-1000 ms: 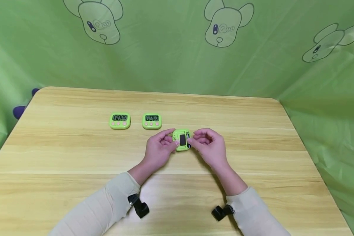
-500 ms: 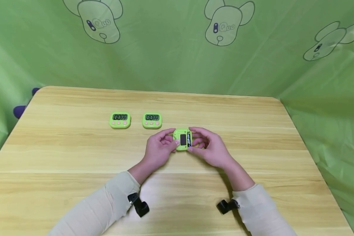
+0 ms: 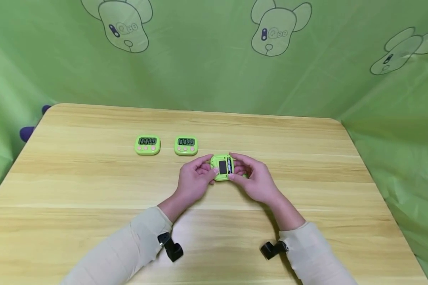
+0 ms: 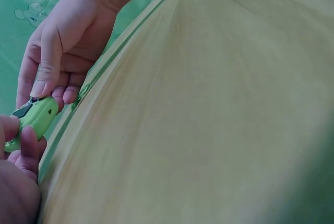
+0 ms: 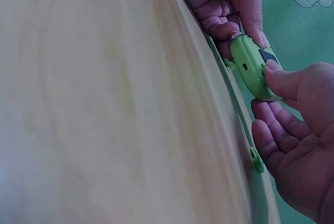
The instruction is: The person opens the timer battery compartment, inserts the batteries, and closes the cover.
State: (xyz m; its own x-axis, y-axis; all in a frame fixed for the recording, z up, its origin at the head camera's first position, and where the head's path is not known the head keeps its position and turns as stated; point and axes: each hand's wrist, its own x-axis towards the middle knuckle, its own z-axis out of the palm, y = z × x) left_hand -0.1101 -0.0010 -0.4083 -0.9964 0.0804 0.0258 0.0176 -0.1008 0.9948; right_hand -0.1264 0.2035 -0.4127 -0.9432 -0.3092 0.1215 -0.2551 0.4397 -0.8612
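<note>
A green digital timer [image 3: 222, 167] is held back side up between both hands in the head view. Its battery slot is uncovered, with a dark battery [image 3: 230, 165] lying along the right side. My left hand [image 3: 193, 182] grips the left side, thumb over the back. At the right side, my right hand [image 3: 255, 182] pinches the timer, thumb at the lower corner and index finger at the top one. In the right wrist view the timer's rounded edge [image 5: 253, 70] shows between the hands. A small green piece [image 3: 245, 175] peeks out by my right fingers, mostly hidden.
Two more green timers, a left one [image 3: 148, 145] and a right one [image 3: 186, 145], lie face up on the wooden table [image 3: 103, 178], displays reading zeros. A green curtain [image 3: 207, 59] hangs behind the table and along its sides.
My right thumb has moved off the battery to the timer's lower right corner, uncovering the battery, and the index finger has gone to the top corner. My left hand keeps its grip.
</note>
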